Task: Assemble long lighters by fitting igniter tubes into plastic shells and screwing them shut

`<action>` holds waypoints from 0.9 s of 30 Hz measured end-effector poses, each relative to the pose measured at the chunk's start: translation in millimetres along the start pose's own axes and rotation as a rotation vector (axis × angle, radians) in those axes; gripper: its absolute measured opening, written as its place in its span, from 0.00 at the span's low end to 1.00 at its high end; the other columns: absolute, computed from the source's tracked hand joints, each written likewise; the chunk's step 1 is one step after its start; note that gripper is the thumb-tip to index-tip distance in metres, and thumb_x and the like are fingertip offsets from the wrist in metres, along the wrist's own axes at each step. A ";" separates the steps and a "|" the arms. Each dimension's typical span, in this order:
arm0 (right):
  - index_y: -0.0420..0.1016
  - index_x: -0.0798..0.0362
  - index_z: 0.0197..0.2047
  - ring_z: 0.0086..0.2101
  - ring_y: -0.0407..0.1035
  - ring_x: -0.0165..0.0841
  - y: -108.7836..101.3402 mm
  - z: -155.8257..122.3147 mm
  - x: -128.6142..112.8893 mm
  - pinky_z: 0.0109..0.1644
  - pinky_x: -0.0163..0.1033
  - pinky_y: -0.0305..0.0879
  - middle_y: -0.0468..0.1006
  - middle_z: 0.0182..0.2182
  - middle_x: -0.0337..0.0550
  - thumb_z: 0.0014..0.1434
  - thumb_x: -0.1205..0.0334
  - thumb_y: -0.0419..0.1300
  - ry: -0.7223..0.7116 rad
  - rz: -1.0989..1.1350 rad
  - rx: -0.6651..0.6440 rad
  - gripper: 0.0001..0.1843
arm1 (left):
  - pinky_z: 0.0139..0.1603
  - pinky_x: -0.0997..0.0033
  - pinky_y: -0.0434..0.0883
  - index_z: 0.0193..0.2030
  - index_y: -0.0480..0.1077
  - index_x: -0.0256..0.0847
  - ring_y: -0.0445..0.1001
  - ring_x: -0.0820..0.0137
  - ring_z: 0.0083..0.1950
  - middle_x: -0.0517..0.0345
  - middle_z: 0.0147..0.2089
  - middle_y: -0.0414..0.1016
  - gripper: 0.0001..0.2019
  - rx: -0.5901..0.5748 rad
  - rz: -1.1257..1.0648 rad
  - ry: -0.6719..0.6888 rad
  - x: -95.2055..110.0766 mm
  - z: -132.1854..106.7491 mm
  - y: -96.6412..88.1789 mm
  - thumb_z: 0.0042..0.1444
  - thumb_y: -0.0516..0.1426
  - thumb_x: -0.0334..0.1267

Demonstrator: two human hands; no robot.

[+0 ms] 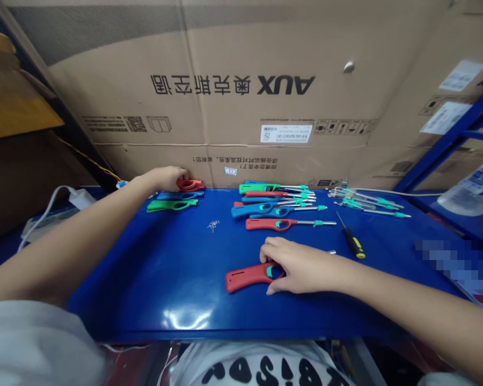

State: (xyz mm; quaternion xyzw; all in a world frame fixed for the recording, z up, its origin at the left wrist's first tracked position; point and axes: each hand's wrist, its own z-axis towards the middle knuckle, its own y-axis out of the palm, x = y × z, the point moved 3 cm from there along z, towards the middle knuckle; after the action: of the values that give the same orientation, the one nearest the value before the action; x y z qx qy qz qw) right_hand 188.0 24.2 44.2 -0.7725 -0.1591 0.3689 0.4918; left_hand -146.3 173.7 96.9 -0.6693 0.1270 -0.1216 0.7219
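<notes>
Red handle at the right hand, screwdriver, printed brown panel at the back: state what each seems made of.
Red handle: probably moulded plastic; even colour, soft sheen.
Screwdriver: thin grey shaft looks like metal; the black-and-yellow grip could be plastic or rubber, too small to tell.
Printed brown panel: most likely cardboard, matt, with fold creases running across it.

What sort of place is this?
Probably a small hand-assembly workbench: long-nosed lighters, separate handle pieces without metal tubes, and a black-and-yellow screwdriver lie on it.

Cardboard [225,43] reads "AUX"; label [286,134], perhaps "25".
</notes>
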 end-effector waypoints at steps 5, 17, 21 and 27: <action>0.70 0.51 0.48 0.45 0.68 0.42 0.8 -9.8 8.0 0.45 0.43 0.64 0.71 0.47 0.47 0.54 0.53 0.71 0.031 -0.006 0.024 0.22 | 0.43 0.76 0.65 0.49 0.73 0.26 0.69 0.73 0.38 0.54 0.43 0.78 0.13 -0.050 0.068 -0.065 9.4 -0.2 -1.2 0.60 0.56 0.29; 0.70 0.56 0.42 0.44 0.70 0.41 -7.3 7.3 7.3 0.47 0.44 0.65 0.71 0.47 0.52 0.58 0.60 0.68 0.056 -0.136 0.132 0.14 | 0.53 0.63 0.72 0.57 0.71 0.44 0.75 0.60 0.53 0.52 0.54 0.74 0.16 -0.063 -0.302 0.457 194.2 -81.3 29.4 0.65 0.57 0.43; 0.70 0.56 0.43 0.42 0.70 0.42 -10.9 8.7 9.9 0.45 0.44 0.65 0.73 0.45 0.52 0.57 0.60 0.69 0.056 -0.169 0.159 0.16 | 0.52 0.57 0.72 0.58 0.70 0.41 0.72 0.58 0.52 0.47 0.51 0.72 0.14 -0.031 -0.319 0.420 211.7 -94.9 58.5 0.67 0.55 0.36; 0.68 0.55 0.43 0.46 0.67 0.42 -1.1 11.5 15.3 0.47 0.44 0.65 0.72 0.46 0.52 0.58 0.58 0.68 0.026 -0.101 0.261 0.16 | 0.57 0.58 0.71 0.56 0.70 0.41 0.70 0.61 0.53 0.49 0.51 0.70 0.13 -0.001 -0.542 0.409 203.0 -85.8 73.7 0.67 0.55 0.34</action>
State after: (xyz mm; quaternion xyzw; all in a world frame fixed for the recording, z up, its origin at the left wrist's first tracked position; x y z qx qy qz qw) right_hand 190.1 41.4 36.1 -0.6976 -0.1419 0.3515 0.6080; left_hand 14.8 28.8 13.0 -0.6407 0.0868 -0.4407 0.6227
